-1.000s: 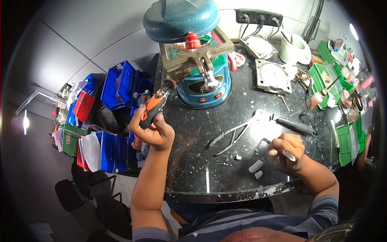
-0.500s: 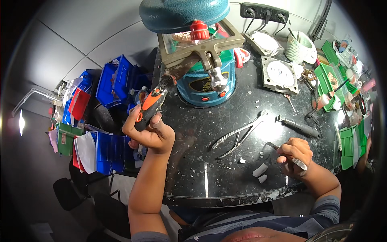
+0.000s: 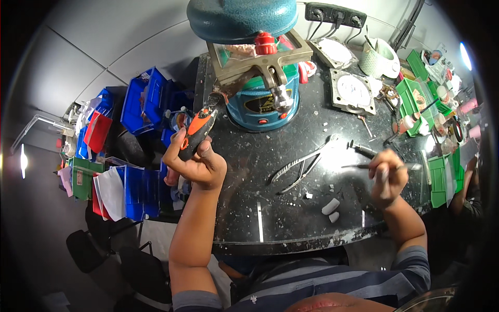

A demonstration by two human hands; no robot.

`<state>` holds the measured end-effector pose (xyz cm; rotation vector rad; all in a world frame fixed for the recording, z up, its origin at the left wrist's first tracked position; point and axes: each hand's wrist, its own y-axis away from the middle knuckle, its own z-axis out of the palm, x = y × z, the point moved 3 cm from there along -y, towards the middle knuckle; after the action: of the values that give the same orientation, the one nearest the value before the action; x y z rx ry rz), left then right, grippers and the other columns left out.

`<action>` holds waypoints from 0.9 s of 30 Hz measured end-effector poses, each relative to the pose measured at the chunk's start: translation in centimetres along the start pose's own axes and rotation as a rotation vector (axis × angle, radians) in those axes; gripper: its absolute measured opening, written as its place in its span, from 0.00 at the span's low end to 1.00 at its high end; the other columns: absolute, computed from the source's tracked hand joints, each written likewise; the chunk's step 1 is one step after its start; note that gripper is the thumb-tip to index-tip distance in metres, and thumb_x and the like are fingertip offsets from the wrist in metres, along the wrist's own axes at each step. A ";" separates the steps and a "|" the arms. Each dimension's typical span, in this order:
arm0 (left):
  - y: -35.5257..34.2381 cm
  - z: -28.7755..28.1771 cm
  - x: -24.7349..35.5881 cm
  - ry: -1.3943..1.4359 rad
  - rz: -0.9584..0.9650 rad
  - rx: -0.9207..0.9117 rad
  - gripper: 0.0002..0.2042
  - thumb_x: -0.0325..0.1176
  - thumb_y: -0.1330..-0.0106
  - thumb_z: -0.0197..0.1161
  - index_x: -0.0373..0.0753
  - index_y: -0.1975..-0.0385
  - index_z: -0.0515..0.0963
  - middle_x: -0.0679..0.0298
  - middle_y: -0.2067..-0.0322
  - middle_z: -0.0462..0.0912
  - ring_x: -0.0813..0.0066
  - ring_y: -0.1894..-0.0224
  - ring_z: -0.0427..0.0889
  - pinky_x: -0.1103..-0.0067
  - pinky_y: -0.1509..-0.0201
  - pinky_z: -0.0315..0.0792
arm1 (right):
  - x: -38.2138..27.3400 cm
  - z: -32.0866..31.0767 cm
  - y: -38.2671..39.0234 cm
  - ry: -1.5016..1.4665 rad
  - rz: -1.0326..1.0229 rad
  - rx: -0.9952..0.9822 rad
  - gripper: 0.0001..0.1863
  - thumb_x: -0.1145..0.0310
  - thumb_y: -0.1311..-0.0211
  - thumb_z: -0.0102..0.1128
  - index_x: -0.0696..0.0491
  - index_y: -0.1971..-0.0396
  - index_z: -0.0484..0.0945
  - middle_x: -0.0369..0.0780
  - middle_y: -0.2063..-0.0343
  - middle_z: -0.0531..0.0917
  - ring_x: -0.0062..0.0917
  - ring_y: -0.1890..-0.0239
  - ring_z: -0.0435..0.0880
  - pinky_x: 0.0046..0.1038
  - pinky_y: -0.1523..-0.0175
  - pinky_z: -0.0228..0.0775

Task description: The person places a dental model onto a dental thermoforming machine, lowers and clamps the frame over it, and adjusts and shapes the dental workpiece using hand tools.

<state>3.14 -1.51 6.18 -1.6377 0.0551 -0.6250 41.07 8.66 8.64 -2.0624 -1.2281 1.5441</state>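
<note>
My left hand (image 3: 196,158) grips an orange-and-black handled tool (image 3: 198,126), its dark metal end at the lower left of the metal frame (image 3: 228,70) on a blue machine (image 3: 260,117). The frame has a red knob (image 3: 265,43) and a silver screw; pale and green material shows inside it. My right hand (image 3: 389,177) is raised at the right, fingers closed on a thin metal instrument (image 3: 358,166). Near it on the black table (image 3: 280,223) lie long-nosed metal pliers (image 3: 299,174), a dark cylindrical tool (image 3: 361,148) and broken white pieces (image 3: 330,206).
Blue bins (image 3: 140,104) with papers crowd the left, above black chairs (image 3: 130,265). Square metal plates (image 3: 352,92), a pale green pot (image 3: 374,60) and a socket strip (image 3: 335,18) stand at the back. Green trays (image 3: 416,104) line the right, beside another person's arm (image 3: 461,200).
My right hand has moved up and right from near the white pieces and turned, with the thin instrument now lying more level. My left hand has shifted slightly, still holding the tool.
</note>
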 end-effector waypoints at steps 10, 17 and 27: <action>-0.4 0.2 0.3 0.055 -0.004 0.023 0.22 0.42 0.26 0.59 0.29 0.48 0.62 0.54 0.64 0.73 0.75 0.74 0.78 0.85 0.71 0.75 | -2.0 -1.4 -11.1 -0.487 0.093 0.210 0.20 0.66 0.23 0.40 0.68 0.51 0.74 0.51 0.67 0.82 0.31 0.75 0.80 0.30 0.68 0.74; -0.8 1.5 1.5 0.032 -0.027 -0.001 0.22 0.45 0.23 0.53 0.30 0.49 0.60 0.51 0.67 0.74 0.71 0.75 0.78 0.80 0.71 0.77 | -0.6 -0.5 -17.4 -0.375 0.278 0.188 0.20 0.59 0.27 0.55 0.62 0.50 0.81 0.47 0.62 0.87 0.24 0.64 0.85 0.24 0.60 0.74; -0.4 0.7 0.6 0.116 -0.042 0.047 0.24 0.42 0.28 0.61 0.30 0.48 0.61 0.55 0.61 0.72 0.74 0.73 0.79 0.86 0.71 0.77 | -0.2 6.2 -20.0 -0.377 0.319 0.205 0.10 0.64 0.37 0.69 0.56 0.64 0.84 0.33 0.69 0.84 0.17 0.64 0.80 0.21 0.57 0.68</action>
<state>3.86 -1.06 6.76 -1.5597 0.0906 -0.7479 26.46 18.88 19.54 -1.9604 -0.8249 2.1832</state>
